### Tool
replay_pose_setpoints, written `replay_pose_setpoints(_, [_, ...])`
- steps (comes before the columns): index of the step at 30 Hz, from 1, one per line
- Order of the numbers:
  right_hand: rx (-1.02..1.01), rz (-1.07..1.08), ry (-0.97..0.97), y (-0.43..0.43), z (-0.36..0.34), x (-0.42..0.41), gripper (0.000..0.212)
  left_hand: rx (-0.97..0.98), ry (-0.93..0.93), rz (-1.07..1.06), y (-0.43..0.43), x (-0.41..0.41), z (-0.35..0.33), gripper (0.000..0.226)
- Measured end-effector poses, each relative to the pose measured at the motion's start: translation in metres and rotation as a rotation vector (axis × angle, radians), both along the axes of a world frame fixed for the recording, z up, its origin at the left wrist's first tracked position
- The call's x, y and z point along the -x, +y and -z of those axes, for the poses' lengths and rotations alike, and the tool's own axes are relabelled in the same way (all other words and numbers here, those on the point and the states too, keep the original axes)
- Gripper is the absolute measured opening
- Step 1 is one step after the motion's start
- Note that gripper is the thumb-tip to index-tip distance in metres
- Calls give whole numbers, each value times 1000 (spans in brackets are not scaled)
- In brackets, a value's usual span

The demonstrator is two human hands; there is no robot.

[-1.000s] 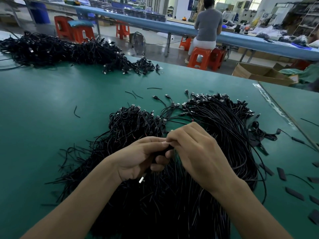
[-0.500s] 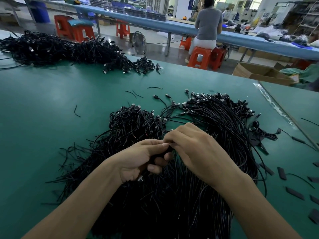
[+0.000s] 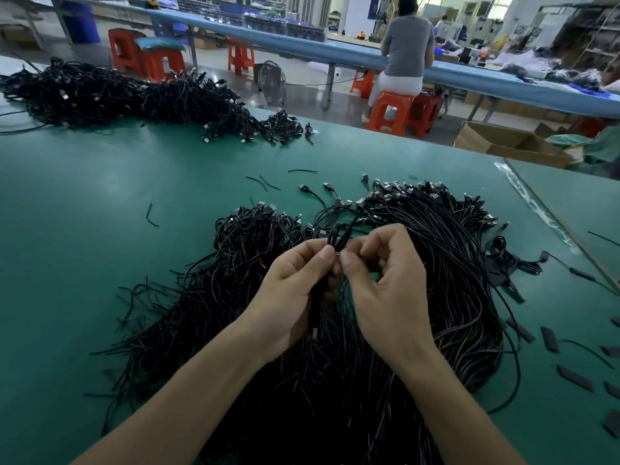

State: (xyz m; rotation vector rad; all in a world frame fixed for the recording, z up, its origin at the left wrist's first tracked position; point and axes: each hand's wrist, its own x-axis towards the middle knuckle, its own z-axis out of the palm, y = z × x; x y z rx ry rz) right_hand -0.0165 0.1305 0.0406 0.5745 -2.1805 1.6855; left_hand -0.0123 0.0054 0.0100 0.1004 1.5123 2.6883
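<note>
Left fingers: the left hand (image 3: 292, 293) has its fingers (image 3: 326, 256) curled. Thumb and forefinger pinch the cable bundle (image 3: 338, 235), and the other fingers wrap the strands lower down.
Right fingers: the right hand (image 3: 389, 290) pinches the same bundle with its thumb and forefinger tips, just beside the left thumb tip. Its remaining fingers are bent in toward the palm.
Cable bundle: thin black strands gathered together. A short loop stands up just above the fingertips and the rest runs down through the left palm. A metal-tipped plug (image 3: 315, 332) hangs out below that hand.
Under the fingers: the near pile (image 3: 446, 270) of black cables spreads to both sides of the wrists, with its plug ends on the side away from the fingers.
Beyond the fingers: loose plugs (image 3: 303, 188) and short wire bits (image 3: 152, 214) lie singly on the green desk (image 3: 84, 250).
Right of the fingers: flat black sleeves (image 3: 550, 338) are scattered well apart from the hands.
Far beyond, left of the fingers: a far pile (image 3: 110, 95) of the same cables lies along the desk's back edge.
Past the desk: a cardboard box (image 3: 503, 142), orange stools (image 3: 389, 110), and a person (image 3: 406, 45) seated with back turned at a long blue desk (image 3: 302, 52).
</note>
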Motion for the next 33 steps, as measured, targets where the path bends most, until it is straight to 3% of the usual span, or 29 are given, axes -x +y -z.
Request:
replay_pose_setpoints(3, [136,-1,-169,1,1,4,30,302,123,-133,-6,1,0,30])
replay_pose_setpoints(5, [221,-30,-265,1,1,5,29,611,263,-311,-12,3,-1,27])
replay_pose_setpoints(7, [280,-52,-330,1,1,6,28,784,366,-381,-16,6,-3,24])
replay_pose_setpoints(15, [235,-88,-393,3,6,7,27,564,380,-225,-14,-2,-5,31])
replay_pose_setpoints(19, [283,-147,-441,3,7,5,31,466,332,-285,-11,1,-6,5])
replay_pose_setpoints(21, [325,-169,-474,4,6,6,31,424,316,-270,-13,2,-4,32])
replay_pose_setpoints(23, [373,-175,-516,6,6,6,32,485,354,-279,-16,1,-3,41])
replay_pose_setpoints(27, [462,-186,-589,7,5,8,34,860,597,-424,-19,-1,3,38])
replay_pose_setpoints(33, [460,-149,-546,9,4,12,33,1044,792,-457,-20,-5,10,41])
